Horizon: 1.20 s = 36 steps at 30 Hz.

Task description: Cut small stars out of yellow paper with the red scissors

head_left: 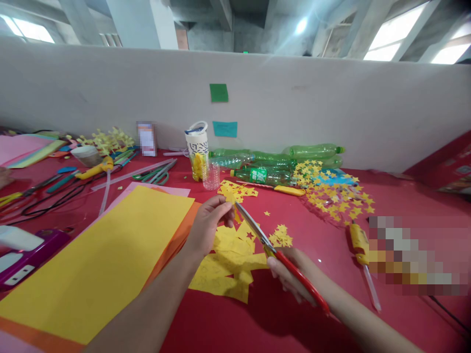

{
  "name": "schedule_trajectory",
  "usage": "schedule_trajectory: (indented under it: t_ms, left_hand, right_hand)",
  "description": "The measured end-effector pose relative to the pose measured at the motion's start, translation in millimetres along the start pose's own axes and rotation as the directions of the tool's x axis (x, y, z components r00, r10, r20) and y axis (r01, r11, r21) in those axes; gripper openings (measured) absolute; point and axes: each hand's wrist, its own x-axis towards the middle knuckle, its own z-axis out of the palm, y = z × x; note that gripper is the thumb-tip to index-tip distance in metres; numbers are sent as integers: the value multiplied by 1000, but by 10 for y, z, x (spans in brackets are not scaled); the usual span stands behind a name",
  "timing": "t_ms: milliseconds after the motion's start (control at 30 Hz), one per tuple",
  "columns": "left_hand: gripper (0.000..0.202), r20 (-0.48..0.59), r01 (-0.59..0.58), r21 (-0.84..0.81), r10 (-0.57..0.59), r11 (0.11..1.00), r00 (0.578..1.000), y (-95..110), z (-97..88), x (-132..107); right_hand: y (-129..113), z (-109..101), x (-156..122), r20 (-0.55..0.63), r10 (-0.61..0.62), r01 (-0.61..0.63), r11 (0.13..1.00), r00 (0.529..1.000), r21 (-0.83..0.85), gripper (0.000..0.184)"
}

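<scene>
My left hand (211, 220) pinches a small piece of yellow paper (230, 194) between thumb and fingers. Red-handled scissors (270, 247) are gripped in my right hand (294, 274), their blades pointing up and left with the tips at the paper's edge. The blades look closed or nearly so. Below the blades lie several yellow paper scraps (231, 279), some with star-shaped holes. A small heap of cut yellow stars (281, 237) sits just right of the blades, and one loose star (267, 213) lies behind them.
Large yellow sheets (110, 255) cover orange and pink ones at left. Green plastic bottles (265, 174) lie along the white partition, near a patterned cup (196, 147). Many yellow stars (331, 191) cluster at right, above a yellow glue gun (359, 244). Green-handled scissors (156, 174) rest behind the sheets.
</scene>
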Motion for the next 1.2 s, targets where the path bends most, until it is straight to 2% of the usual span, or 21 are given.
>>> schedule_trajectory:
  t_ms: [333, 500, 867, 1033, 1200]
  left_hand:
    - [11, 27, 9, 15, -10, 1000, 1000, -35, -64, 25]
    - [5, 12, 57, -27, -57, 998, 998, -19, -83, 34]
    - [11, 51, 25, 6, -25, 1000, 998, -5, -96, 34]
    - [10, 54, 27, 14, -28, 1000, 998, -4, -94, 37]
    - [10, 61, 26, 36, -28, 999, 998, -20, -113, 41]
  right_hand:
    - [-2, -33, 4, -4, 6, -6, 998, 1000, -59, 47]
    - [-47, -74, 12, 54, 44, -41, 998, 998, -47, 44]
    - [-31, -70, -9, 24, -11, 12, 998, 1000, -67, 49]
    - [-5, -69, -9, 58, -39, 43, 996, 998, -76, 52]
    - [-71, -79, -23, 47, 10, -6, 998, 999, -68, 50]
